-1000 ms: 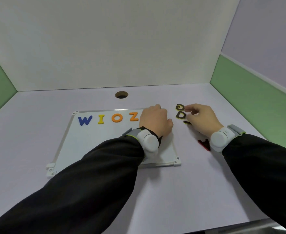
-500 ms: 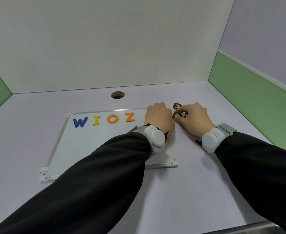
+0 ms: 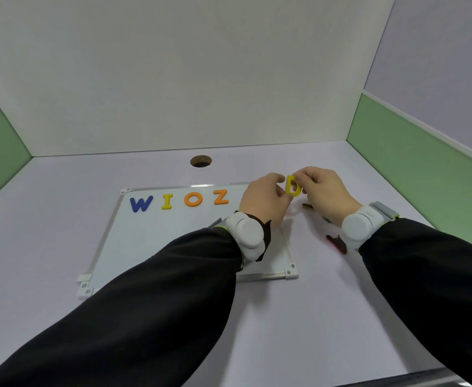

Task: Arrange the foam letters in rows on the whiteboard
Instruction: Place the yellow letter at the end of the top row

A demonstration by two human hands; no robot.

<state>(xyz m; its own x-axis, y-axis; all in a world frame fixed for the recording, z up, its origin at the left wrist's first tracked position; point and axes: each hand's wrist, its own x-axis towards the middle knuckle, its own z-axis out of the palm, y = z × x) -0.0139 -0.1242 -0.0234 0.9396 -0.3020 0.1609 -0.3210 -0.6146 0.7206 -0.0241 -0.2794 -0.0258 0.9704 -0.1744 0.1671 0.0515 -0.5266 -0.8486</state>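
Observation:
A whiteboard [image 3: 151, 247] lies on the table with a row along its far edge: a blue W [image 3: 141, 203], a yellow I [image 3: 167, 202], an orange O [image 3: 193, 198] and an orange Z [image 3: 220, 197]. A yellow letter D [image 3: 292, 186] is held upright above the board's far right corner, pinched between my right hand [image 3: 324, 189] and my left hand [image 3: 265, 201]. A red letter [image 3: 336, 243] lies on the table right of the board, partly under my right wrist. A dark letter [image 3: 307, 205] peeks out below my right hand.
A round cable hole [image 3: 200, 161] sits in the table behind the board. White and green partition walls close in the back and both sides. My black sleeves cross the near half of the table.
My right hand lifted the D off the table and turned its yellow face up. My left hand rose from the board and met it. The view shifted slightly.

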